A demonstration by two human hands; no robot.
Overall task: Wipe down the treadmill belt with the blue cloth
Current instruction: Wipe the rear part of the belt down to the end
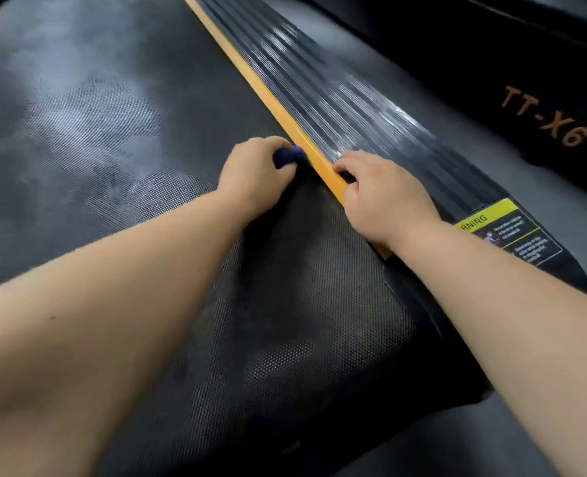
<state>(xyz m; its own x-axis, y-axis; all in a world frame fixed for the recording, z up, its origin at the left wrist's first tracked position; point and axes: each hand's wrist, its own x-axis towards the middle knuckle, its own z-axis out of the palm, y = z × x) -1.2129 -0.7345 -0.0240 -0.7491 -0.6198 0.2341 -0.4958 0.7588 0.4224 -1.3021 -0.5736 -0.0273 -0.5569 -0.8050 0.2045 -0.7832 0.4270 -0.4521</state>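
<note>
Now, starting on the left: the dark, dotted rubber treadmill belt (89, 139) spreads out wide, with pale hazy patches lying up and to the left of the left hand (250, 170). That hand is clenched around a small wad of dark blue cloth (288, 157), and only a little nub of it peeks out past the fingers, pressed down on the belt just beside the long orange edge strip (287, 120). Just across that strip, the right hand (381, 197) rests knuckles-up with its fingers curled over the strip's edge and the black ribbed side rail (371, 111); it grasps nothing loose, more of a brace. Past its wrist sits a yellow-and-black warning label (502, 228), and beyond that a black housing with orange lettering (546, 118).

What could go wrong? In my judgement the cloth is bunched so tight that little fabric meets the belt, so a stroke could leave streaks. It is also hard against the strip, so it could snag there or ride up onto the rail.

The belt's long axis runs from bottom right up to top left, away from the person, parallel to the strip. The wad itself is too balled up to show any clear direction.
</note>
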